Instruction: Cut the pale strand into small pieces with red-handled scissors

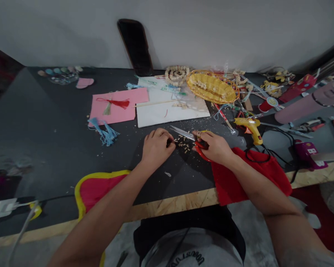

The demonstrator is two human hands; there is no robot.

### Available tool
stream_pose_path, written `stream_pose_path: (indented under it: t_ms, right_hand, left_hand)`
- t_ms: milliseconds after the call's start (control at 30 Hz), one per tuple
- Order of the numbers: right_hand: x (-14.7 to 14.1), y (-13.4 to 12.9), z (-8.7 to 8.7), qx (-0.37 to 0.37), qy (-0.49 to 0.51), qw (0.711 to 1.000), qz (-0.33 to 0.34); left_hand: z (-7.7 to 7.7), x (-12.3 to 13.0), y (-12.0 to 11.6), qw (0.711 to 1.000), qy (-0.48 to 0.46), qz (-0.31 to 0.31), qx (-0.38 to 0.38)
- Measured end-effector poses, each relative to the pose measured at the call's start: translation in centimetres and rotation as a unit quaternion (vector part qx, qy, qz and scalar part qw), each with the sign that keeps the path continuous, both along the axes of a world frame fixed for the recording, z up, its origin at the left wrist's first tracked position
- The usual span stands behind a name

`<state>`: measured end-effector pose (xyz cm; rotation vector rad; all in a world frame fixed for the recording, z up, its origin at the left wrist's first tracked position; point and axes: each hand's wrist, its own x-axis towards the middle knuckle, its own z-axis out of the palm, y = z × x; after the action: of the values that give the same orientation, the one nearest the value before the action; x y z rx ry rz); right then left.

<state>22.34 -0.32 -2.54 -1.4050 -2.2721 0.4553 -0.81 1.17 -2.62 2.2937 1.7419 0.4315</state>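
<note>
Two risks face me. My right hand (215, 147) grips the red-handled scissors (183, 132), their tips near my curled left hand (158, 144); a careless swing could nick a finger. Whether that hand pinches anything, I can't tell. Brushing the loose pale pieces (186, 144) between my hands could scatter them across the counter (114, 157).
</note>
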Motion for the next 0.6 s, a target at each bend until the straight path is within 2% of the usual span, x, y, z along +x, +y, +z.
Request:
stream_pose_path:
  t_ms: [100,200,267,400,467,600]
  right_hand:
    - [0.1,0.0,0.1,0.001,0.013,1.0,-0.003]
    - [0.1,-0.1,0.4,0.003,0.032,0.999,-0.001]
    - [0.0,-0.2,0.7,0.005,0.032,0.999,0.004]
    - [-0.5,-0.5,1.3,0.004,-0.004,1.0,0.025]
    - [-0.8,-0.7,1.5,0.008,-0.011,0.999,0.037]
    - [-1.2,-1.0,1.4,0.012,-0.009,0.999,0.052]
  left_hand:
    - [0.2,-0.4,0.2,0.999,-0.027,-0.01,-0.014]
    - [0.5,-0.9,0.4,0.989,-0.143,-0.004,-0.031]
    - [0.7,-1.1,0.4,0.965,-0.258,0.012,-0.047]
    - [0.9,-1.0,0.0,0.886,-0.448,0.022,-0.116]
    - [1.0,-0.7,-0.3,0.859,-0.49,0.017,-0.147]
    - [1.3,-0.2,-0.6,0.85,-0.498,-0.014,-0.173]
